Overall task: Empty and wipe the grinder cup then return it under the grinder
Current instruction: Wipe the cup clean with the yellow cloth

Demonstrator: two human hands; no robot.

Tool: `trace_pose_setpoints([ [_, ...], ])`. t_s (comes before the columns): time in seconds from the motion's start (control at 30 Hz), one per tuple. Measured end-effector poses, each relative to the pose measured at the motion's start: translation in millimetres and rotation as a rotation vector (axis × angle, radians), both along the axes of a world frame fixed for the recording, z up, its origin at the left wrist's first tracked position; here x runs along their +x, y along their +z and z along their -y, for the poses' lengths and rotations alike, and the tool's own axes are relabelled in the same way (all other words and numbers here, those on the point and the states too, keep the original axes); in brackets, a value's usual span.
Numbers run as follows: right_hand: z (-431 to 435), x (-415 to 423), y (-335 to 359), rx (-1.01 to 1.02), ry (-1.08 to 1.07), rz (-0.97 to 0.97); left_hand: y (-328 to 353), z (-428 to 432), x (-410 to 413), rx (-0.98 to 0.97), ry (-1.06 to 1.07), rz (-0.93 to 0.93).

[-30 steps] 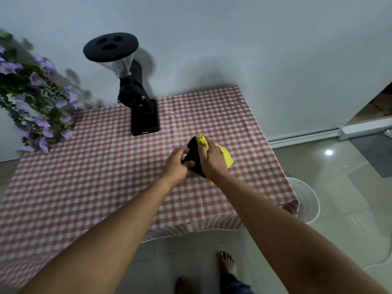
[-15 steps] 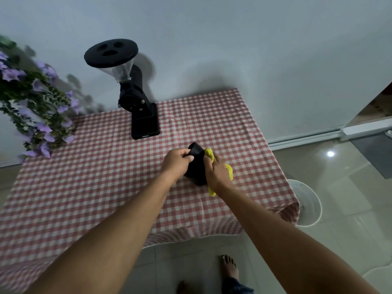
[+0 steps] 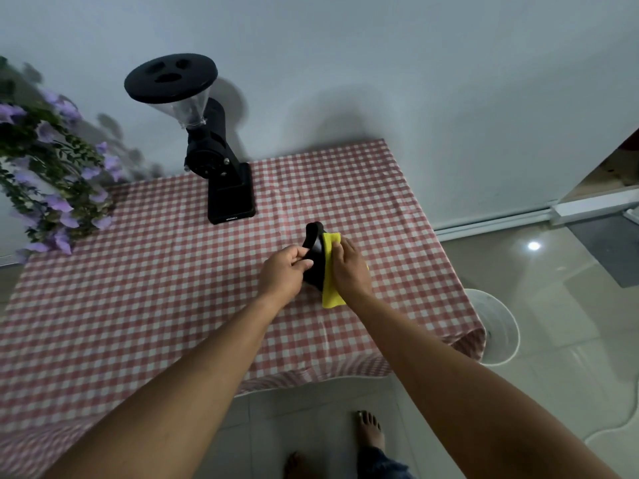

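The black grinder cup (image 3: pixel 314 252) is held tilted above the checked tablecloth, right of the table's middle. My left hand (image 3: pixel 283 274) grips its left side. My right hand (image 3: pixel 351 271) presses a yellow cloth (image 3: pixel 330 271) against the cup's right side; the cloth hangs down below the cup. The black grinder (image 3: pixel 214 160), with a clear hopper and round black lid, stands at the back of the table against the wall, its base bare, left of and behind the cup.
A bunch of purple flowers (image 3: pixel 45 174) with green leaves hangs over the table's back left. A white bin (image 3: pixel 498 326) stands on the tiled floor by the table's right front corner. My bare feet (image 3: pixel 370 430) are below the table's front edge (image 3: pixel 311 375).
My right hand shifted with the yellow cloth over the cup: first covering its top, then lower on its right side, now back up its right face. The cup tilted between my hands.
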State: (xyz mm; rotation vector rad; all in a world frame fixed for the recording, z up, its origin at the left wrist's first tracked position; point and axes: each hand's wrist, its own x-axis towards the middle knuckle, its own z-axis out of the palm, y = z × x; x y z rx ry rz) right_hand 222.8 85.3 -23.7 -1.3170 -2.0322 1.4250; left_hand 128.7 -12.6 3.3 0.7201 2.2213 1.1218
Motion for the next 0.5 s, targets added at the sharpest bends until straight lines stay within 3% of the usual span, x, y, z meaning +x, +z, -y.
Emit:
trace_pose_setpoints([
  [0.13,6.5,-3.1,1.9,0.193,0.089,-0.043,-1.2,2.9,-6.1,0.010,-0.016,0.010],
  [0.3,-14.1,8.0,-10.3,-0.023,-0.019,0.052,-5.1,11.4,-6.6,0.036,-0.049,-0.009],
  [0.5,4.9,-15.1,6.8,0.103,0.017,-0.098,-9.3,8.6,-7.8,0.032,-0.076,-0.035],
])
